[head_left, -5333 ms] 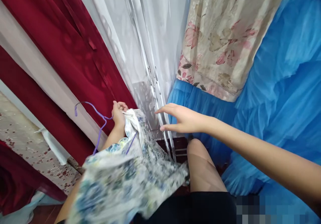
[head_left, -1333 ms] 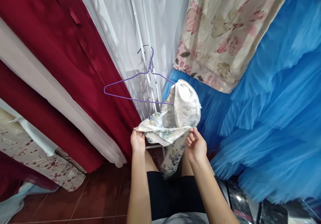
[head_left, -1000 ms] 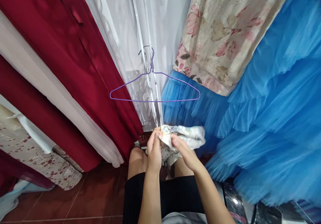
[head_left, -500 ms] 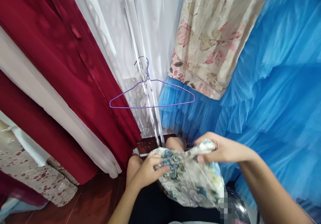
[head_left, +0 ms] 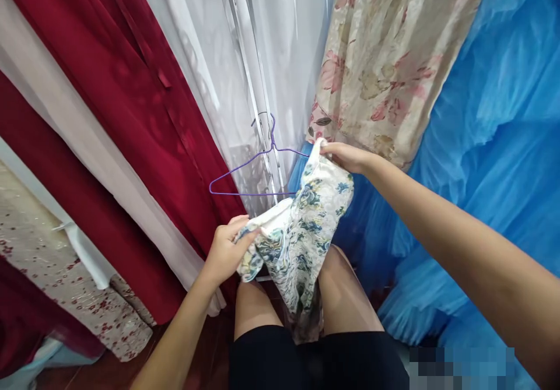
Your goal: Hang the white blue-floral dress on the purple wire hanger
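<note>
A white garment with blue and green flowers [head_left: 306,221] hangs spread between my hands, its lower part dropping between my knees. My left hand [head_left: 230,244] is closed on its left edge, thumb on top. Higher up, my right hand [head_left: 343,154] pinches its upper right corner. Behind the cloth a purple wire hanger [head_left: 238,171] hangs by its hook from a white metal rack [head_left: 258,81]. The garment's raised corner covers the hanger's right end; whether they touch I cannot tell.
Dark red cloth [head_left: 144,127] and white cloth [head_left: 201,69] hang at the left and centre. To the right hang a beige garment with pink flowers [head_left: 385,69] and blue tulle [head_left: 494,162]. Dark red floor tiles [head_left: 192,355] show at the lower left.
The garment has gone from bunched over my lap to opened out and lifted toward the hanger. My right hand has risen and reached forward; my left has moved left and slightly up.
</note>
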The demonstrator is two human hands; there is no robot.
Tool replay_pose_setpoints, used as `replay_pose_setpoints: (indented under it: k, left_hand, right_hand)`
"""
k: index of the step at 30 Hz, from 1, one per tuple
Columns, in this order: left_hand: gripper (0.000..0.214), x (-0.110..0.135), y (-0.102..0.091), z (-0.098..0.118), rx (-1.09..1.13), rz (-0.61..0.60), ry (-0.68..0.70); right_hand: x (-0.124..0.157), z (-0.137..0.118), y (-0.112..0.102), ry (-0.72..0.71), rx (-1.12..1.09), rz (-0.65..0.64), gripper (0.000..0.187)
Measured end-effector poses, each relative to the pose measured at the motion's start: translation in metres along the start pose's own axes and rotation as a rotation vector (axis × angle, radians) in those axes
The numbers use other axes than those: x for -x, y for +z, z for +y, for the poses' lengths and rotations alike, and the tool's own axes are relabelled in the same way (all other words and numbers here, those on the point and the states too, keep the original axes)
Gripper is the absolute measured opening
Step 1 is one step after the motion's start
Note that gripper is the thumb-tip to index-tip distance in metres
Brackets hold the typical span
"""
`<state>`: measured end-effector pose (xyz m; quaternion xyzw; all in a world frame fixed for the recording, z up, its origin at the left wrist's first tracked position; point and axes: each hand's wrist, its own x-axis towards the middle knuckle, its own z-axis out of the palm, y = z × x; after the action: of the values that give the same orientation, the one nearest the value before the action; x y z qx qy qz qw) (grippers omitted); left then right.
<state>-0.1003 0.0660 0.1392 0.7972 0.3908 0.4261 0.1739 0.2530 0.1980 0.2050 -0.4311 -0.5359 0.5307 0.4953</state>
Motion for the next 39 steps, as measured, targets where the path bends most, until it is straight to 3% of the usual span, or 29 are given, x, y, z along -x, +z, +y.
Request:
replay_pose_setpoints:
  k: [2,7,9,11,13,16,19,21,23,26,29,32,35,39]
  left_hand:
    - [0.029,-0.005,-0.019,-0.015,-0.076,0.039,-0.059]
    - [0.021,-0.029,-0.092,-0.082,-0.588,-0.176,-0.033]
    - [0.024,-0.049,-0.117,-0.104,-0.670,-0.168,-0.101]
    - [0.026,-0.075,-0.129,-0.113,-0.619,-0.079,-0.154]
    - [0.027,-0.104,-0.126,-0.105,-0.450,0.047,-0.149]
    - [0.031,-0.139,-0.098,-0.075,-0.201,0.164,-0.053]
    - [0.051,-0.152,-0.065,-0.049,-0.219,0.183,0.041]
    - [0.062,-0.149,-0.053,-0.046,-0.268,0.241,0.036]
    - [0.053,-0.140,-0.049,-0.052,-0.279,0.307,-0.016]
    - [0.025,-0.125,-0.052,-0.063,-0.321,0.277,-0.070]
    - [0.030,-0.122,-0.056,-0.058,-0.361,0.292,-0.026]
    - [0.030,-0.137,-0.058,-0.036,-0.411,0.322,0.041]
    - [0.027,-0.160,-0.058,-0.015,-0.521,0.267,0.087]
    - [0.022,-0.165,-0.038,-0.016,-0.664,0.191,0.244]
  right_hand:
    - [-0.004,-0.002,0.011,0.036,0.013,-0.154,0.010]
    - [0.002,-0.003,0.014,-0.097,-0.029,-0.139,0.021]
    - [0.002,-0.003,0.016,-0.060,0.008,-0.181,0.022]
    - [0.000,-0.004,0.019,0.011,0.015,-0.193,0.018]
    - [-0.002,-0.004,0.022,0.082,-0.015,-0.181,0.016]
    - [-0.002,-0.005,0.022,0.141,-0.041,-0.218,0.018]
    - [0.006,0.003,0.017,0.138,0.015,-0.185,0.013]
    - [0.016,0.016,0.011,0.119,0.019,-0.066,0.009]
    - [0.029,0.033,0.005,0.110,-0.067,0.058,0.008]
    - [0.048,0.054,0.000,0.110,-0.220,0.148,0.009]
    - [0.059,0.054,0.004,0.100,-0.292,0.162,0.011]
    - [0.062,0.036,0.011,0.103,-0.382,0.178,0.015]
    - [0.074,0.024,0.016,0.076,-0.480,0.210,0.020]
    - [0.136,0.047,0.032,0.075,-0.582,0.207,0.016]
